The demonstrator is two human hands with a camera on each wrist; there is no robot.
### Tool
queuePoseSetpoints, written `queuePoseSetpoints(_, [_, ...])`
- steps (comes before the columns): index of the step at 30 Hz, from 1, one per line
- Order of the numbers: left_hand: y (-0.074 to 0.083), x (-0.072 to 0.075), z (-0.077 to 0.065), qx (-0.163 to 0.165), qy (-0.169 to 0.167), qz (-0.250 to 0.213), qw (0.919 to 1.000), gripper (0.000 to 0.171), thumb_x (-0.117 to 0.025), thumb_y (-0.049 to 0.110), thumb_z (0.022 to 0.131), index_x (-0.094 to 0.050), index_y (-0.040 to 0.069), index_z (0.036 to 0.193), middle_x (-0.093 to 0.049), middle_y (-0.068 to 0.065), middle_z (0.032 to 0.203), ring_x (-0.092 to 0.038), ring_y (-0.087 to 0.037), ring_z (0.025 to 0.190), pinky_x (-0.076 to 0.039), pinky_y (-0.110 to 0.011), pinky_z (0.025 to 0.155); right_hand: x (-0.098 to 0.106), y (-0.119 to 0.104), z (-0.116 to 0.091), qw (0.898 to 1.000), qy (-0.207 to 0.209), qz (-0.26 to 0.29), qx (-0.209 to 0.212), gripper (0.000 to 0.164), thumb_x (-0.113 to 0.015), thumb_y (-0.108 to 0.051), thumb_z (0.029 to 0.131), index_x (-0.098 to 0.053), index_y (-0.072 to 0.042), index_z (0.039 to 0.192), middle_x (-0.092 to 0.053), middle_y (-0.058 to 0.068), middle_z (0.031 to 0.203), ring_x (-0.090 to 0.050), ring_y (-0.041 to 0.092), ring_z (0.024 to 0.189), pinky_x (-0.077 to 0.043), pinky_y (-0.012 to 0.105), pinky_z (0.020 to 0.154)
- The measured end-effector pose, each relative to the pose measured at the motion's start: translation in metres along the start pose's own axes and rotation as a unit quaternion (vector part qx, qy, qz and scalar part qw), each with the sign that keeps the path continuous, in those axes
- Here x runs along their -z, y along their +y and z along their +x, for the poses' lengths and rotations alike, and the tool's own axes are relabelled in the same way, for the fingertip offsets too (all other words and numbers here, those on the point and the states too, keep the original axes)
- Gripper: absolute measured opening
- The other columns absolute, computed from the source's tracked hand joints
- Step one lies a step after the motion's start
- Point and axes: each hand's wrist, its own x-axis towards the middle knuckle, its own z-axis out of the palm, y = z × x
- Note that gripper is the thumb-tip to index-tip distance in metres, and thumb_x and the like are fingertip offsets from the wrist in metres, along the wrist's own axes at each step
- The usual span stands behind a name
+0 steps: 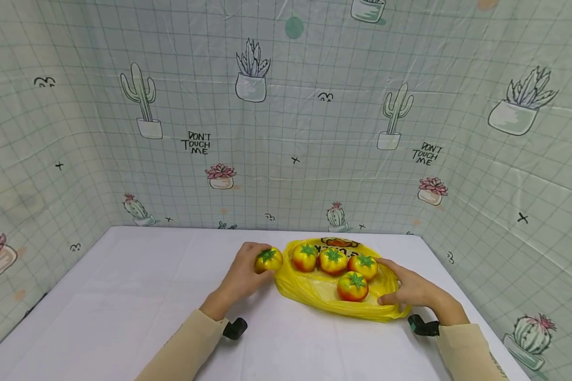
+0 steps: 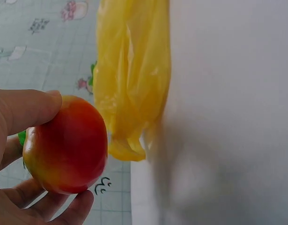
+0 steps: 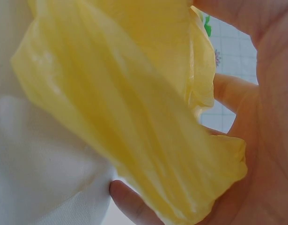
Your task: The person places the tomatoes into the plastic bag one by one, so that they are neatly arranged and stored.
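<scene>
My left hand [image 1: 246, 270] holds a yellow-red tomato [image 1: 268, 260] with a green star-shaped top, just beyond the left edge of a yellow plastic bag [image 1: 314, 296]. In the left wrist view the thumb and fingers grip the tomato [image 2: 71, 150] by its sides, its red underside showing. On the spread bag lie several more tomatoes, three in a back row, with the middle one [image 1: 332, 261] among them, and one nearer tomato [image 1: 352, 286]. My right hand [image 1: 414, 288] rests at the bag's right edge, fingers spread. Crumpled bag [image 3: 115, 117] lies against its palm in the right wrist view.
A white-covered table [image 1: 124, 296] carries the bag, right of its middle. Behind and on both sides stands a grid-patterned cloth [image 1: 286, 127] printed with potted cacti. Dark wrist devices, such as the left one [image 1: 235, 329], sit beneath both wrists.
</scene>
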Motion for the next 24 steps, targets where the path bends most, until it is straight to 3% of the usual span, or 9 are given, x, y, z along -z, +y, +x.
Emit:
queuePoseSetpoints(12, [0.02,-0.009,-0.001,-0.055,-0.017,0.009,0.9983,0.049,-0.078,0.014,0.08,-0.057,0.009,0.125,-0.046,-0.012,0.121,-0.05,-0.027,0.11,-0.044,-0.041,0.099,0.0,0.001,-0.002,1.0,0.004,-0.001,0.003,0.1,-0.081,-0.04,0.068,-0.028,-0.015,0.149,-0.031,0.026,0.148,-0.033,0.05,0.129,-0.027,0.071,0.097])
queuePoseSetpoints(24, [0.035,-0.028,0.002,-0.068,-0.042,-0.011,0.9967,0.05,-0.075,0.015,0.082,-0.056,0.009,0.127,-0.045,-0.012,0.123,-0.048,-0.026,0.113,-0.043,-0.041,0.099,-0.001,0.0,0.0,1.0,0.004,-0.007,0.004,0.101,-0.081,-0.041,0.067,-0.029,-0.016,0.149,-0.032,0.025,0.148,-0.033,0.05,0.129,-0.027,0.071,0.097])
